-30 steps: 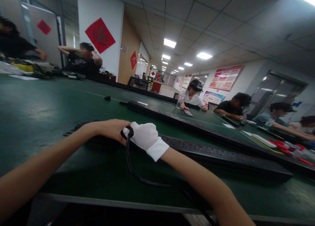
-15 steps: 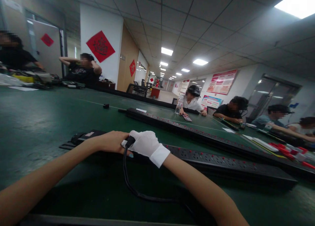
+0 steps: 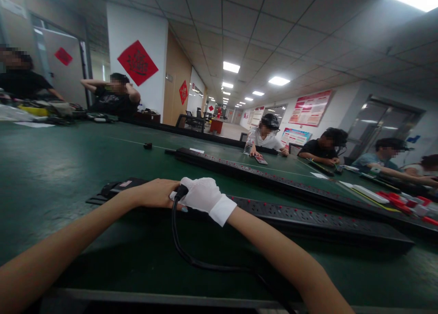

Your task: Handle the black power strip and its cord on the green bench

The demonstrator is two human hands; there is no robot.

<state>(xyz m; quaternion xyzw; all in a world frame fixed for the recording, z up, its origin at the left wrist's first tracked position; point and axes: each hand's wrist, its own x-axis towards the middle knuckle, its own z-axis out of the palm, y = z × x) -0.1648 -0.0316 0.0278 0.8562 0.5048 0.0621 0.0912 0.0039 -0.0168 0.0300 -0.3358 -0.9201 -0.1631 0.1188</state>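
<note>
On the green table lies a long black power strip with several sockets and red dots. My right hand, in a white glove, is closed around a black plug over the strip's left part. From the plug a black cable curves down and off to the right. My bare left hand lies against the strip beside the glove, its fingers wrapped over the strip and partly hidden. Left of it, the strip's end shows a small label.
Behind lies a second long black strip. A small black object sits at the left. Farther back are a bottle, a phone and several people. Red and white parts lie at the right.
The camera view has shifted slightly, showing more of the table's near edge. Both hands keep nearly the same place on the strip and plug.
</note>
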